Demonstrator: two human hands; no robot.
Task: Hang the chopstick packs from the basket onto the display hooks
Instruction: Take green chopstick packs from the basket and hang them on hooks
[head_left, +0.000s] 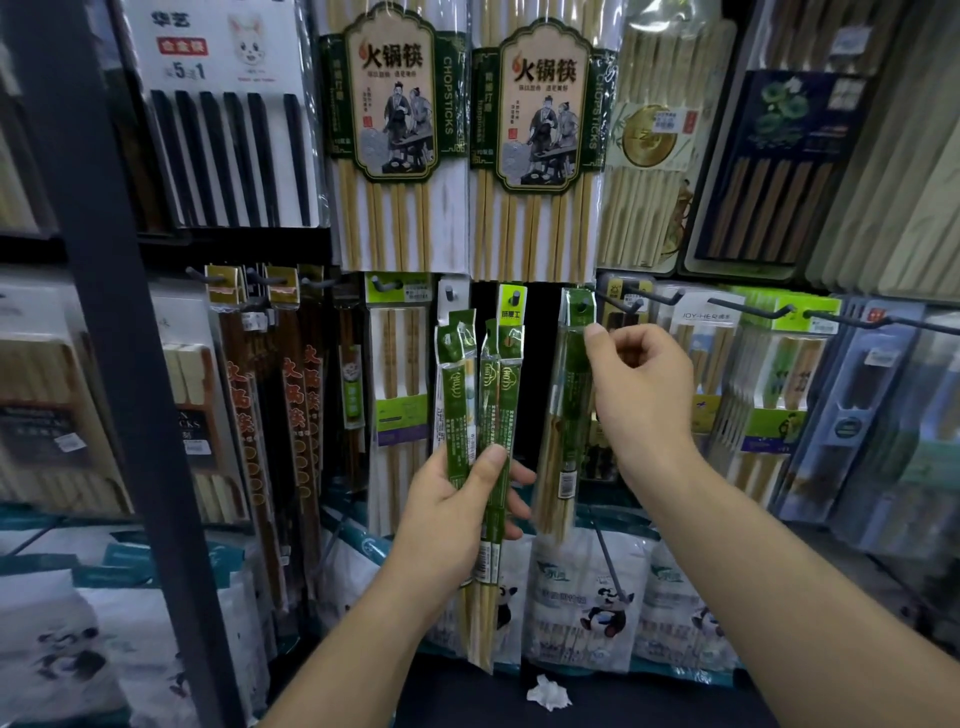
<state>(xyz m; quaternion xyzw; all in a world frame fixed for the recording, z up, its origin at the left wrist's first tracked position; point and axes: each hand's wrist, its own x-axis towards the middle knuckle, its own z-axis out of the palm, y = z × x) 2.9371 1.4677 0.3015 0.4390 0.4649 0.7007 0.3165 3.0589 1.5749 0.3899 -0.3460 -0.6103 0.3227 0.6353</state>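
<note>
Head view: a display wall (779, 218) of hanging chopstick packs filled the frame. Two large hot-pot chopstick packs (395, 135) hung side by side at 12 o'clock. A dark post (119, 364) ran down at 9 o'clock. Panda-printed bags (587, 597) lay along the lowest shelf at 6 o'clock.

Both bare forearms rose from the bottom edge toward the middle of the wall. The left hand (457, 514), just below centre at 6 o'clock, was closed round a bundle of green chopstick packs (478, 415). Its thumb lay across the front and its fingers wrapped behind. The bundle stood nearly upright, with the green headers fanned slightly apart at the top and the bare stick ends below the wrist.

The right hand (639, 384), at 3 o'clock of the bundle, was raised higher with its fingers curled inward. Its thumb tip touched the upper right edge of a single green pack (571, 395). I could not tell whether the hand truly pinched that pack.

This pack hung straight down with its header at a hook (584, 306). It was just beside the bundle, at about 1 o'clock of the left hand. The pictures were too blurred to show how far the header sat on the hook.

A scrap of white paper (548, 691) lay crumpled at 6 o'clock, below the bags.
</note>
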